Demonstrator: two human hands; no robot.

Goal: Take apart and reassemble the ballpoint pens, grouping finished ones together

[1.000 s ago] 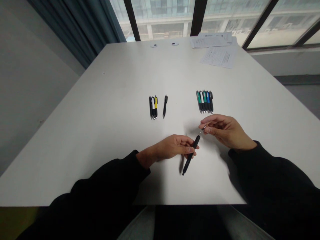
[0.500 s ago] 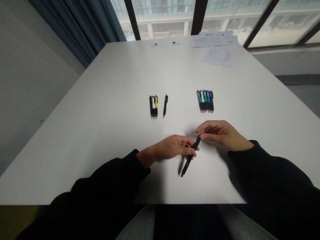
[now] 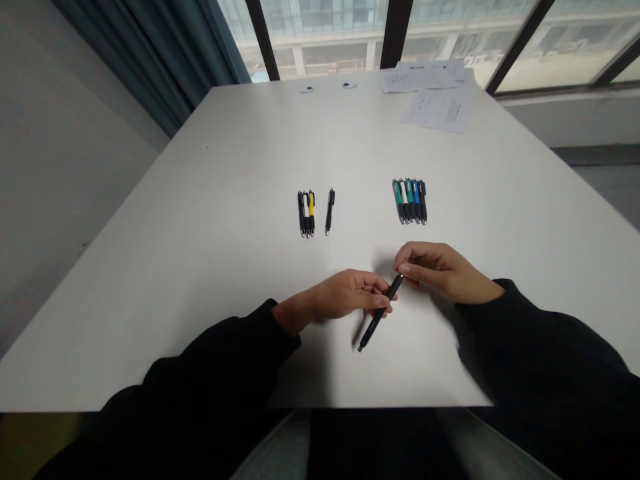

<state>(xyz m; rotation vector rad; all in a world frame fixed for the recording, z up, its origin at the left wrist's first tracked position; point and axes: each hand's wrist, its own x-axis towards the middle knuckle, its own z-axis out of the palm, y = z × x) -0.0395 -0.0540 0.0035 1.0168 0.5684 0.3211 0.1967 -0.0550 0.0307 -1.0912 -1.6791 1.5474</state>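
Note:
Held at a slant over the near part of the table is a black pen (image 3: 373,329). My left hand (image 3: 347,294) grips it around the middle between thumb and fingers. Its lower end points toward the table's near edge. At the upper end, the closed thumb and forefinger of my right hand (image 3: 434,270) pinch the pen's tip, where a small bright spot shows. Farther off lie a yellow and black pen (image 3: 312,212) grouped with others, a lone black pen (image 3: 330,213), and a right-hand row with a blue pen (image 3: 417,198).
The white table (image 3: 200,267) spreads out on all sides. Printed papers (image 3: 437,110) lie at its far right corner by the window. Two small round fittings (image 3: 350,85) sit near the far edge. A blue curtain (image 3: 165,60) hangs at the far left.
The pen's lower end has swung slightly left. My right fingertips have shifted a little to the right and closed tighter at the tip. My left hand stays nearly in place.

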